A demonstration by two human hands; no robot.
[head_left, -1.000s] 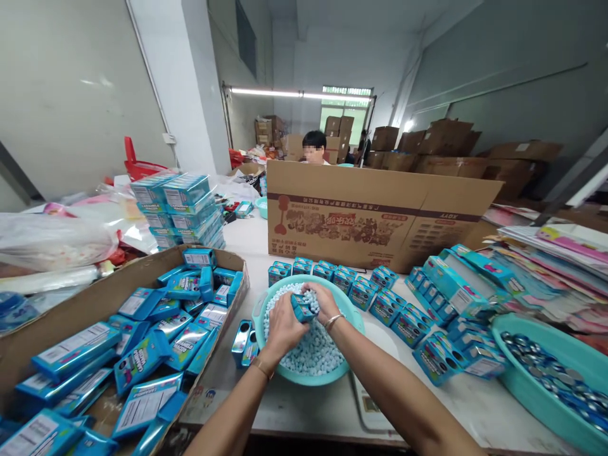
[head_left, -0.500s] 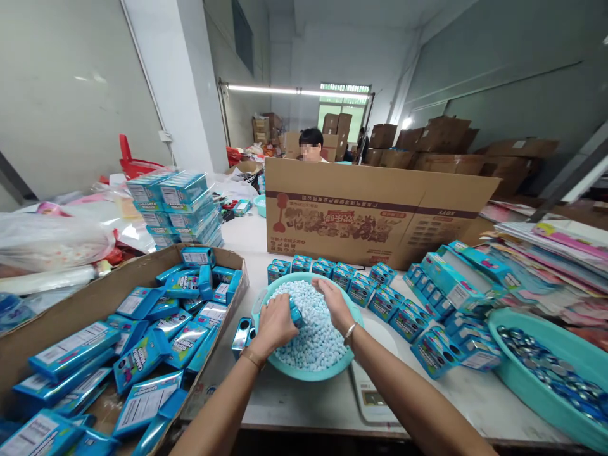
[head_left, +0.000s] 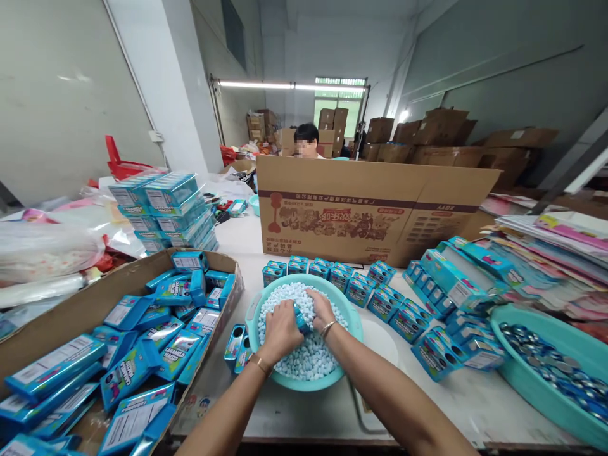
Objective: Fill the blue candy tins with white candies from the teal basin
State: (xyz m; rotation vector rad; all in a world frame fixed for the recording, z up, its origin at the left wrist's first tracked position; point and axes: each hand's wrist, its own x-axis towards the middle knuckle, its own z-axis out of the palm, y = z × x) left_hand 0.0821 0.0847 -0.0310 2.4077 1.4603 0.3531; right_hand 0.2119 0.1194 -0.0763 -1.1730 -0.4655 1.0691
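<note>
A turquoise bowl (head_left: pixel 352 329) full of small pale blue and white candies (head_left: pixel 306 364) stands in front of me. My left hand (head_left: pixel 284 328) is closed around a small blue tin box (head_left: pixel 300 318), holding it low against the candies. On the bowl's right side my right hand (head_left: pixel 323 311) is cupped, open, with its fingertips sunk in the candies close to the tin. The candies partly hide those fingers. Just left of the bowl, two more tins (head_left: pixel 236 344) stand upright on the table, showing dark round openings.
On the left, a cardboard tray (head_left: pixel 232 278) holds many blue boxes; wrapped stacks (head_left: pixel 166 209) stand behind. A row of tins (head_left: pixel 360 289) curves behind the bowl, before a cardboard panel (head_left: pixel 375 177). Right are a basin (head_left: pixel 522 373) of shiny lids and a white scale (head_left: pixel 380 354). A co-worker (head_left: pixel 306 142) sits beyond.
My right hand has moved down and left from above the candies into them, nearer the tin. My left hand still grips the tin. The view has shifted slightly.
</note>
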